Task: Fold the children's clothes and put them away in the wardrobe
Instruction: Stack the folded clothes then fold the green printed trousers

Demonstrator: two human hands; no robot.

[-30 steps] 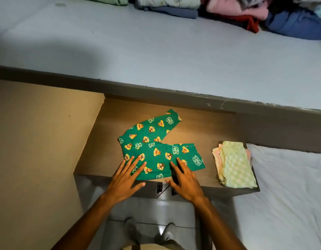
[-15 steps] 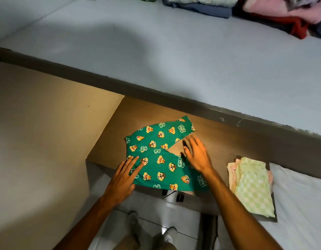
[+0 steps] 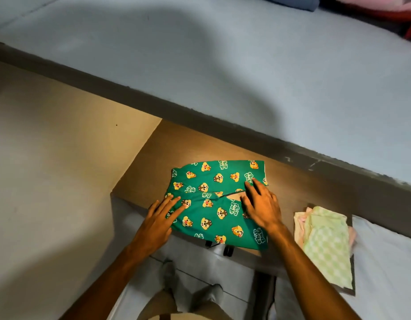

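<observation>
- The person's left hand (image 3: 158, 221) is lying flat, fingers spread and grasping nothing, pressing the near left edge of the green cotton children's trousers printed with cartoon chipmunk faces (image 3: 217, 202).
- The right hand (image 3: 261, 205) is resting open, palm down, on the garment's right side, where the two legs are lying side by side.
- The trousers are lying spread on a brown wooden tabletop (image 3: 153, 162).
- A folded stack of pale green checked and pink cloths (image 3: 324, 239) is sitting near them to the right.
- A grey-blue mattress (image 3: 223, 65) is stretching behind.
</observation>
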